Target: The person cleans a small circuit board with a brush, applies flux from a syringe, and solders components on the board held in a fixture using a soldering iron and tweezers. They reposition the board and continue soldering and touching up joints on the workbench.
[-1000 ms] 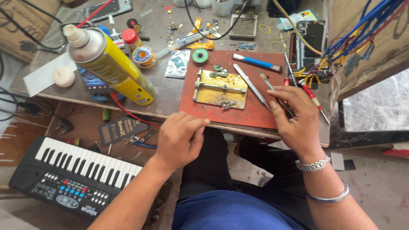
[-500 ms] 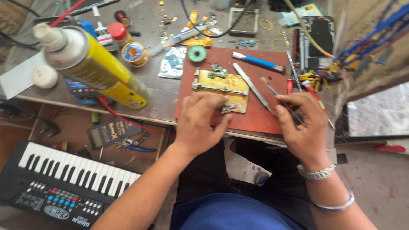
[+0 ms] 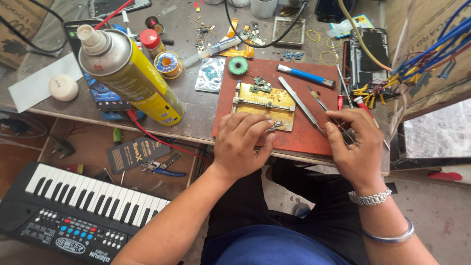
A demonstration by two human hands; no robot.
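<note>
Board holder (image 3: 265,104): brass-coloured, rectangular, worn, with clamp rail, on red mat (image 3: 299,135). Left hand (image 3: 241,143) touches its near edge, fingers curled, nothing gripped. Right hand (image 3: 354,145) pinches tweezers (image 3: 327,111).

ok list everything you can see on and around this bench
mat: 1, red-brown, bench front
board holder: 1, brass, on mat
tweezers: 1, silver, on mat right of holder
blue-handled tool: 1, mat top
spray can: 1, yellow, lying left on bench
solder spool: 1, beside can
white puck: 1, far left
keyboard: 1, black, on floor left
wire bundle: blue, right edge
left hand: on holder's front edge
right hand: grips thin tool
</note>
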